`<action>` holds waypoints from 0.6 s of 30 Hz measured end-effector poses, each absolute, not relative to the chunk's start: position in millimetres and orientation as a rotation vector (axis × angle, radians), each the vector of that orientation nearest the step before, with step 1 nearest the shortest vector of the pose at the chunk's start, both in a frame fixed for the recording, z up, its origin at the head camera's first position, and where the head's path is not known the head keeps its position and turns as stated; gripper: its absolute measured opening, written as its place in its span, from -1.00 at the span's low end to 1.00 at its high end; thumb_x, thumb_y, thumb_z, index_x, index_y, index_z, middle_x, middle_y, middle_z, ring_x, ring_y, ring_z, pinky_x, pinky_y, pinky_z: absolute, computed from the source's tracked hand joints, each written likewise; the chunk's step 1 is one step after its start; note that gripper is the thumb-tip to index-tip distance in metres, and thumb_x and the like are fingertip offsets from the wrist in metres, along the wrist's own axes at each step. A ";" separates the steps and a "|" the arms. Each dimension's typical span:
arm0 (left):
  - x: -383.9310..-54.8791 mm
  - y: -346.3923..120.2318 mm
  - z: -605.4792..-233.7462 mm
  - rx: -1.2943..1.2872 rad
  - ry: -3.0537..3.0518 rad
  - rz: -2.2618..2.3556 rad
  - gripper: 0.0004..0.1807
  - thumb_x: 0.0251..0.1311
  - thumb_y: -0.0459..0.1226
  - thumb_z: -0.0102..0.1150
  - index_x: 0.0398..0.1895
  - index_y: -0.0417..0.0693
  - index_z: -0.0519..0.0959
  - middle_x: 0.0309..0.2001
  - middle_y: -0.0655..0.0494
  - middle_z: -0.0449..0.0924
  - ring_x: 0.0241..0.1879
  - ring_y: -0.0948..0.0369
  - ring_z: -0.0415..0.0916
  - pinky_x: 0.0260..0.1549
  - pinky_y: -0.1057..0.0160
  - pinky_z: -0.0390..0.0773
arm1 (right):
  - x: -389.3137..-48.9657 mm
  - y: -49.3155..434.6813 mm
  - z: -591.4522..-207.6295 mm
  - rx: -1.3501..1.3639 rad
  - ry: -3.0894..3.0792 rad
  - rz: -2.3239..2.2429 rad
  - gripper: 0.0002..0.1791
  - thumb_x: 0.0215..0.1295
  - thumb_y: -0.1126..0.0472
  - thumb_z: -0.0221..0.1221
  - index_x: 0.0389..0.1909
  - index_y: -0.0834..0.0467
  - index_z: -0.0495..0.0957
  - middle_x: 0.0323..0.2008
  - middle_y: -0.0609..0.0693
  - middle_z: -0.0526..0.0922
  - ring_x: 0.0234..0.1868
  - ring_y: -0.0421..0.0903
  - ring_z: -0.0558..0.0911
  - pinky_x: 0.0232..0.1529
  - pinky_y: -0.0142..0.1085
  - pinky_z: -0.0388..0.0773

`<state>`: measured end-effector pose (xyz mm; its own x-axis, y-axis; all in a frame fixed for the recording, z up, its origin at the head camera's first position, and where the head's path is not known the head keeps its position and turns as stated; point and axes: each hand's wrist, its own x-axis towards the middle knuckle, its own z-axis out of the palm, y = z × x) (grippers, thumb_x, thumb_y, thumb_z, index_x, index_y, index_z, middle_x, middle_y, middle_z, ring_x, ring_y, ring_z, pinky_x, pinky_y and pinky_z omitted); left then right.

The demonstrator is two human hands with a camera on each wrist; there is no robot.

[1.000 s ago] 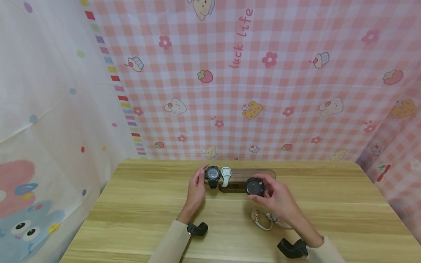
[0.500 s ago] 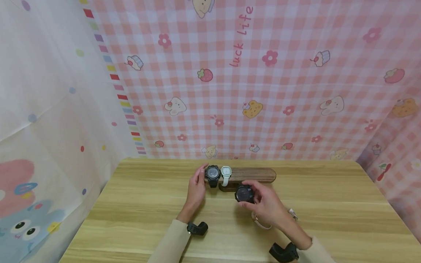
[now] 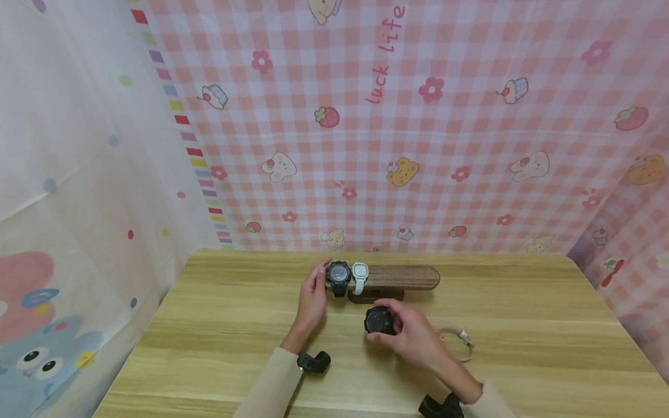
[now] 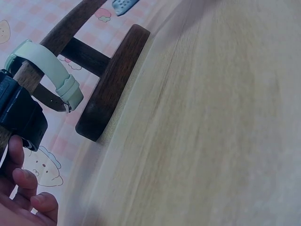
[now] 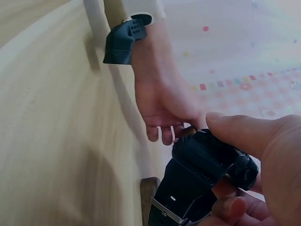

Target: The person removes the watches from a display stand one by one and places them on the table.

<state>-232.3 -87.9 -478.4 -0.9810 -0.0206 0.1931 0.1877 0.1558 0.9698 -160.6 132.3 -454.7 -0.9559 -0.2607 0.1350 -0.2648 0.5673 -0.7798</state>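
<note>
A dark wooden watch stand [image 3: 402, 277] stands toward the back of the table. My left hand [image 3: 312, 296] grips the left end of its bar, thumb and fingers right beside a black digital watch [image 3: 339, 271] strapped there. Just right of that sits a pale mint watch [image 3: 360, 271], its buckled strap [image 4: 69, 92] looped under the bar in the left wrist view. In front of the stand, my right hand [image 3: 413, 334] pinches a second black watch [image 3: 378, 321] by its case, face up. Its buckle and strap [image 5: 176, 193] hang down in the right wrist view.
A slim watch with a pale strap [image 3: 462, 348] lies on the wooden table [image 3: 235, 325], partly hidden behind my right hand. Black wrist cameras [image 3: 315, 363] sit on both forearms. A pink checked curtain [image 3: 334, 145] rises behind the table.
My right hand has carried the black watch left and toward me, away from the right part of the stand, uncovering the bar. My left hand stays on the stand.
</note>
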 end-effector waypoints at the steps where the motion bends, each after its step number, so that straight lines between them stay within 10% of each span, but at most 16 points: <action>1: -232.4 -88.0 -478.6 -0.165 -2.261 -1.937 -0.58 0.59 -0.24 -0.28 0.37 -0.11 0.40 0.26 -0.08 0.49 -0.29 -0.18 0.43 -0.15 -0.01 0.54 | -160.4 131.7 -455.9 0.468 -2.777 1.384 -0.34 -0.07 0.14 0.54 0.13 0.14 0.56 -0.54 -0.10 0.43 -0.51 -0.20 0.39 -0.50 -0.41 0.36; 6: -236.8 -88.0 -485.1 -0.163 -2.256 -1.938 -0.57 0.59 -0.24 -0.29 0.37 -0.15 0.40 0.23 -0.09 0.51 -0.25 -0.34 0.40 -0.22 -0.02 0.54 | -159.7 129.3 -461.5 0.480 -2.780 1.353 -0.34 -0.06 0.12 0.54 0.12 0.13 0.57 -0.54 -0.12 0.43 -0.50 -0.23 0.38 -0.49 -0.41 0.36; 13: -253.9 -89.2 -514.4 -0.153 -2.231 -1.889 -0.56 0.59 -0.11 -0.27 0.36 0.01 0.45 0.29 0.12 0.49 -0.12 0.12 0.48 -0.09 0.25 0.49 | -158.2 126.4 -466.4 0.490 -2.768 1.348 -0.33 -0.06 0.14 0.54 0.14 0.16 0.57 -0.46 -0.13 0.50 -0.48 -0.23 0.42 -0.46 -0.41 0.41; 18: -253.4 -89.4 -514.8 -0.148 -2.230 -1.895 -0.55 0.59 -0.09 -0.26 0.35 -0.01 0.45 0.27 0.10 0.50 -0.20 0.10 0.45 -0.12 0.24 0.48 | -158.1 125.4 -469.6 0.526 -2.742 1.333 -0.34 -0.06 0.14 0.54 0.13 0.15 0.57 -0.23 -0.02 0.66 -0.36 -0.23 0.50 -0.34 -0.41 0.49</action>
<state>-253.4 -89.4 -514.8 -0.9726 -0.0599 0.2246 0.2120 0.1676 0.9628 -158.1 125.4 -469.6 -0.9410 -0.2811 0.1883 -0.3217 0.5710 -0.7553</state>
